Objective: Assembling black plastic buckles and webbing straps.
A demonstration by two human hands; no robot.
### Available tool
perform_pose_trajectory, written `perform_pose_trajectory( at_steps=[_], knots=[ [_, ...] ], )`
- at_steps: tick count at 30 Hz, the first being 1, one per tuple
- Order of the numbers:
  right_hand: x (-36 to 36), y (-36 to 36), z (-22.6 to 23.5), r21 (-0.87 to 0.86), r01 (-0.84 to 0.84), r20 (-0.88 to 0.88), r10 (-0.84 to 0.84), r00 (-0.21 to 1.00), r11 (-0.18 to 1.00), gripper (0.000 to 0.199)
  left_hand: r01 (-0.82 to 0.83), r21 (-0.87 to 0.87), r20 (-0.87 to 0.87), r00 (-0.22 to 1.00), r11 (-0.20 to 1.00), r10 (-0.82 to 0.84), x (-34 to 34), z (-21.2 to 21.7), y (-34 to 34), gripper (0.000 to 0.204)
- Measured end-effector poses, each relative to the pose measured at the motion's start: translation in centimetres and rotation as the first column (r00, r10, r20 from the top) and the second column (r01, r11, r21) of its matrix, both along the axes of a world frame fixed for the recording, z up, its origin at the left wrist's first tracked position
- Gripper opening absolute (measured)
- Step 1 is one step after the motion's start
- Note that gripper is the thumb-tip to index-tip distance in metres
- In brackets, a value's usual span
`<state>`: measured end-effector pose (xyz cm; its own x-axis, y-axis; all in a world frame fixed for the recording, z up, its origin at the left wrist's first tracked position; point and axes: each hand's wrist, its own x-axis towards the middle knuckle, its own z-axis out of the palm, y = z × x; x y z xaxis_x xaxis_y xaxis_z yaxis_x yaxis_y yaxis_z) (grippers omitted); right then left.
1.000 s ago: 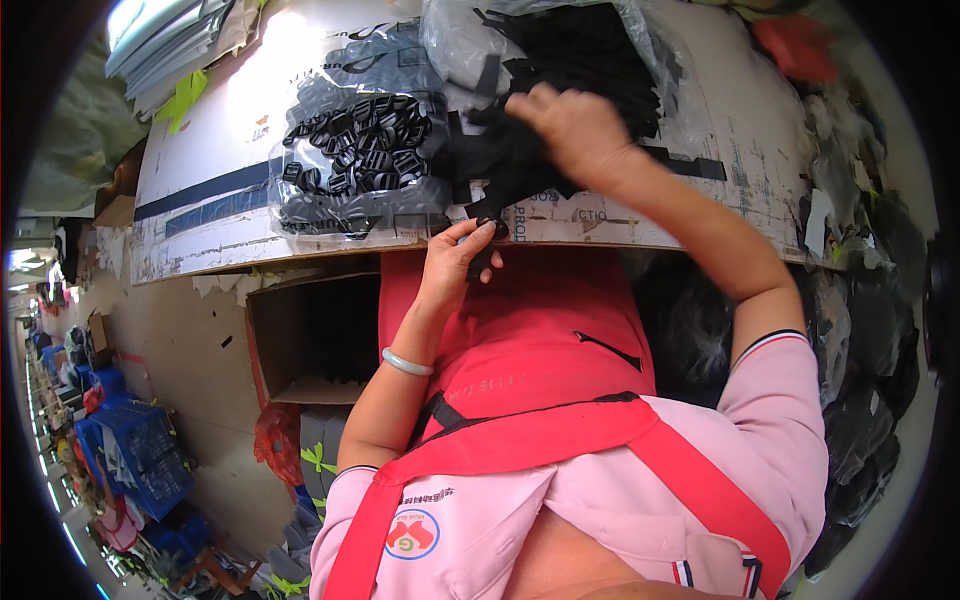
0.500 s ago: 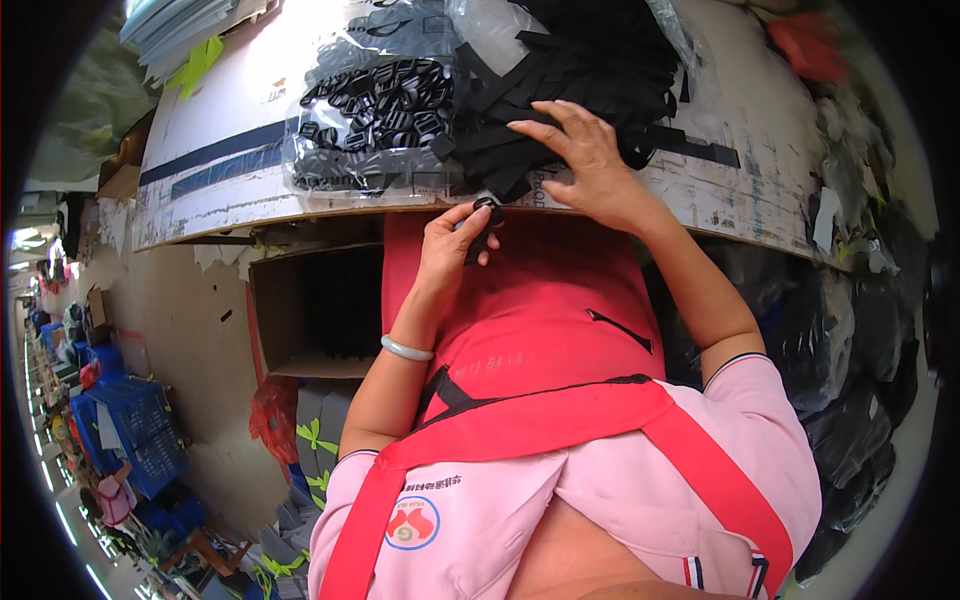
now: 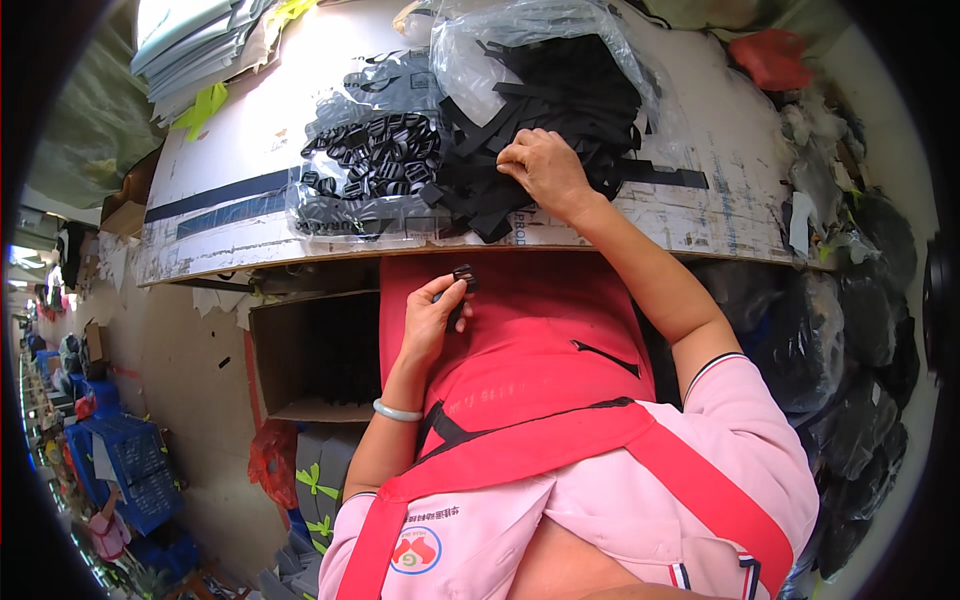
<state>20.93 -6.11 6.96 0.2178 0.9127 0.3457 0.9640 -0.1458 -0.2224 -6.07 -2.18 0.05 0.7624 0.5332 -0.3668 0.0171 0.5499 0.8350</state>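
My left hand (image 3: 432, 318) is closed around a small black plastic buckle (image 3: 465, 277), held between thumb and fingers in front of the red apron. Over the board table, my right hand (image 3: 550, 172) pinches at a heap of flat black webbing straps (image 3: 575, 95). Its fingertips press together on a strap at the near-left part of the heap; the exact grip is partly hidden. Left of the straps, many black buckles (image 3: 385, 155) lie on clear plastic bags.
The worn white board table (image 3: 240, 225) has its near edge just beyond my apron. Grey sheets (image 3: 195, 50) are stacked at its far left, and a red bag (image 3: 770, 60) lies far right. Under the table stands an open cardboard box (image 3: 310, 410). Dark wrapped bundles (image 3: 865, 330) fill the right side.
My right hand's spread fingers have closed into a pinch on the straps. My left hand, still holding the buckle, has drawn away from the table edge toward the apron. The view has shifted slightly.
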Motion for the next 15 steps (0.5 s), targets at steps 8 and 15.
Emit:
perform_pose_trajectory(
  at_steps=[8,15],
  knots=[
    [-0.1,-1.2,0.4,0.133,-0.126,-0.030,0.131,0.991,0.983,0.017,-0.006,-0.018,-0.034,0.999,1.000,0.005,-1.0,-0.1,0.2,0.020],
    [0.4,-1.2,-0.5,0.176,-0.122,0.012,0.122,0.993,0.977,0.013,0.010,-0.007,-0.038,0.999,1.000,-0.011,-0.1,0.7,0.4,0.018]
  ],
)
